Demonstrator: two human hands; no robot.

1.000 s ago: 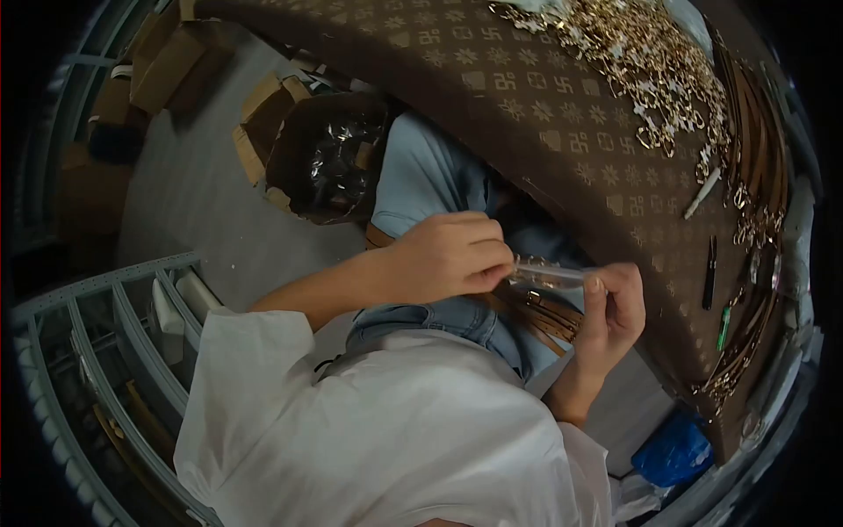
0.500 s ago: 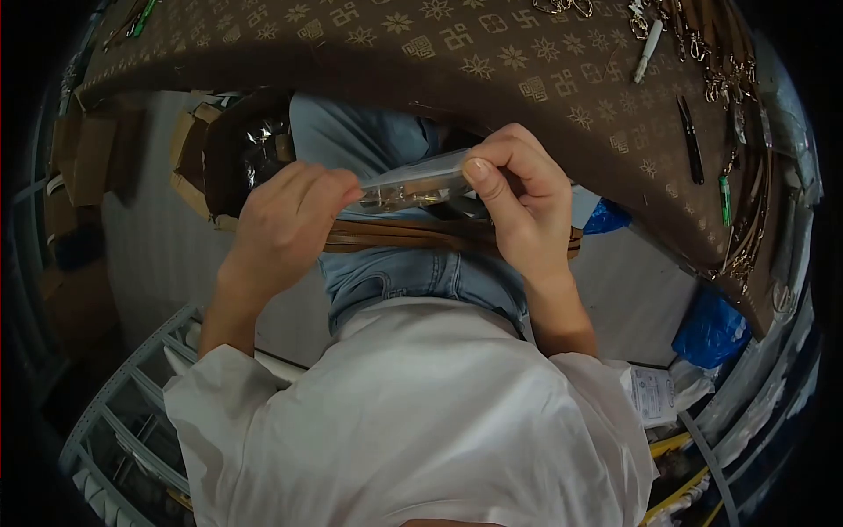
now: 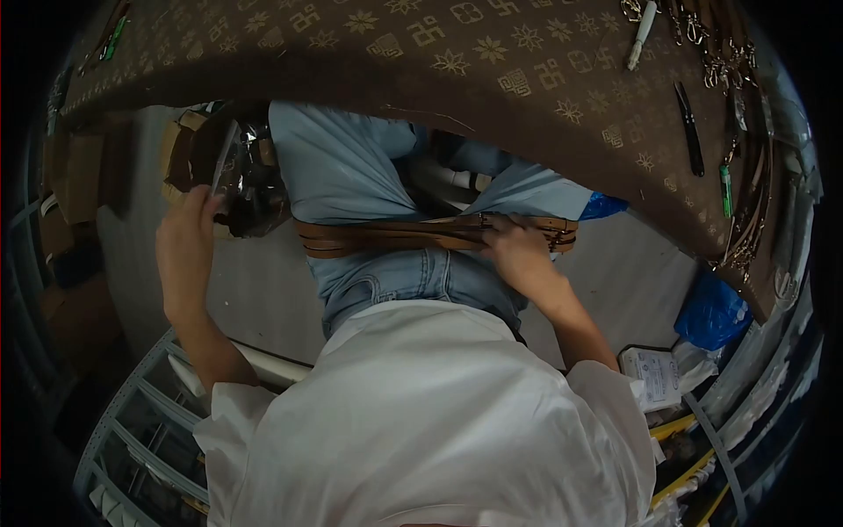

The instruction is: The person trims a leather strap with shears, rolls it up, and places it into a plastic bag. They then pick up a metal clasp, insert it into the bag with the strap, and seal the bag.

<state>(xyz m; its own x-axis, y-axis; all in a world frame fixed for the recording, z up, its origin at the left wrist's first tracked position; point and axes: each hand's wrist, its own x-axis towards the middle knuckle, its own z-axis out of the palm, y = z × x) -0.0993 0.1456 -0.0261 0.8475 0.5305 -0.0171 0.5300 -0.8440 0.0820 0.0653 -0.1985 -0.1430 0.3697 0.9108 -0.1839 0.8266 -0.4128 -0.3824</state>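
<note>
My left hand (image 3: 186, 246) is out to the left with its fingers pinched on a clear plastic bag (image 3: 226, 165). The bag hangs over an open cardboard box (image 3: 178, 145) holding shiny dark plastic packages (image 3: 256, 189). What is inside the bag is hard to make out now. Across my lap lies a bundle of brown leather straps (image 3: 386, 235) with small metal buckles at the right end. My right hand (image 3: 525, 256) rests on that end, its fingers curled over the straps.
A table with a patterned brown cloth (image 3: 492, 61) stands ahead. On it are a white marker (image 3: 643, 35), black tweezers (image 3: 689, 132), a green-handled tool (image 3: 726, 189) and straps with gold clasps (image 3: 724, 70). A blue bag (image 3: 713, 307) sits lower right; metal shelving (image 3: 132, 386) is lower left.
Both hands held the plastic bag with gold-coloured metal pieces over my lap. My left hand has carried it left to the box; my right hand has let go and dropped onto the straps.
</note>
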